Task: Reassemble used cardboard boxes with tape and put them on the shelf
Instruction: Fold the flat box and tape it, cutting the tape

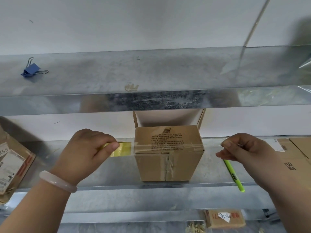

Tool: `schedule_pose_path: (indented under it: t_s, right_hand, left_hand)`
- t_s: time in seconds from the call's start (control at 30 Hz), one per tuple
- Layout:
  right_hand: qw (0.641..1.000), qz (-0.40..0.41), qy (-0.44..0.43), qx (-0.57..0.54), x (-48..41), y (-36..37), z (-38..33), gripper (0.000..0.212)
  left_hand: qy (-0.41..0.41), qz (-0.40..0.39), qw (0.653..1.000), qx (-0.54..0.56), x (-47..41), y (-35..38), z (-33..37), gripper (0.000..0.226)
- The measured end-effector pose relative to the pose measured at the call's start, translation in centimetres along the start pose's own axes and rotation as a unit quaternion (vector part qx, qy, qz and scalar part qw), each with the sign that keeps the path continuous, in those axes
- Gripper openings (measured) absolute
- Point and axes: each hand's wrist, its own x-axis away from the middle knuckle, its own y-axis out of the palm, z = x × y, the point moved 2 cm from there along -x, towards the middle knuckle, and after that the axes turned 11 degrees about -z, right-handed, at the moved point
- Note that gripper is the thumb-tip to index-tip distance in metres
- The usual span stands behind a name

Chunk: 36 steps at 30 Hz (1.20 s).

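Note:
A small brown cardboard box with printed text stands on the middle metal shelf. Old tape covers its front seam. A strip of clear tape stretches across the box's top front edge. My left hand grips the yellowish tape roll just left of the box. My right hand pinches the tape's free end to the right of the box. A white open box stands behind it, partly hidden by the upper shelf.
A blue binder clip and a tape scrap lie on the upper shelf. A green highlighter lies under my right hand. Flattened cardboard lies at the right, labelled boxes at the left, a labelled parcel on the shelf below.

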Motion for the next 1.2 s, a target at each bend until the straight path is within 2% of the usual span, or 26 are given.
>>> schedule_pose_path:
  t_s: [0.23,0.33,0.47,0.6,0.7,0.8,0.83,0.9,0.93,1.03,1.2]
  right_hand:
    - [0.999,0.006,0.021,0.027,0.0,-0.5,0.5,0.013]
    - [0.999,0.010,0.020,0.036,0.0,-1.0,0.6,0.013]
    - [0.999,0.024,0.016,0.030,0.0,-2.4,0.6,0.013]
    - [0.999,0.019,0.019,0.035,-0.1,-2.7,1.1,0.013]
    - [0.999,0.034,0.019,-0.010,-0.3,-2.8,1.8,0.014]
    - [0.999,0.023,0.020,-0.039,-0.4,-2.7,2.4,0.046]
    - [0.999,0.023,0.024,-0.043,-0.6,-2.5,2.9,0.044]
    - [0.998,0.020,0.031,-0.046,-1.2,-2.0,4.0,0.017]
    - [0.998,0.023,0.035,-0.049,-1.5,-1.8,4.6,0.012]
    - [0.997,0.021,0.052,-0.058,-2.2,-1.1,6.0,0.012]
    - [0.991,0.036,0.082,-0.099,-2.9,0.8,7.6,0.011]
  left_hand:
    - [-0.073,-0.018,0.984,-0.163,-0.2,0.5,0.3,0.068]
    - [-0.060,-0.017,0.991,-0.122,-0.1,0.5,0.2,0.063]
    - [-0.055,-0.041,0.998,0.008,0.7,0.3,-1.1,0.055]
    - [-0.040,-0.022,0.999,-0.009,0.5,0.3,-0.6,0.045]
    - [-0.043,-0.005,0.998,-0.045,0.1,0.9,0.2,0.043]
    - [-0.036,0.000,0.998,-0.051,-0.1,1.4,0.2,0.048]
    - [-0.034,-0.002,0.998,-0.056,-0.1,1.5,0.1,0.051]
    - [-0.035,-0.008,0.997,-0.064,-0.1,1.8,-0.1,0.056]
    - [-0.038,-0.013,0.997,-0.065,0.0,2.0,-0.3,0.058]
    - [-0.050,-0.026,0.996,-0.070,0.1,2.7,-0.6,0.058]
    - [-0.071,-0.045,0.995,-0.053,0.1,3.2,-0.9,0.045]
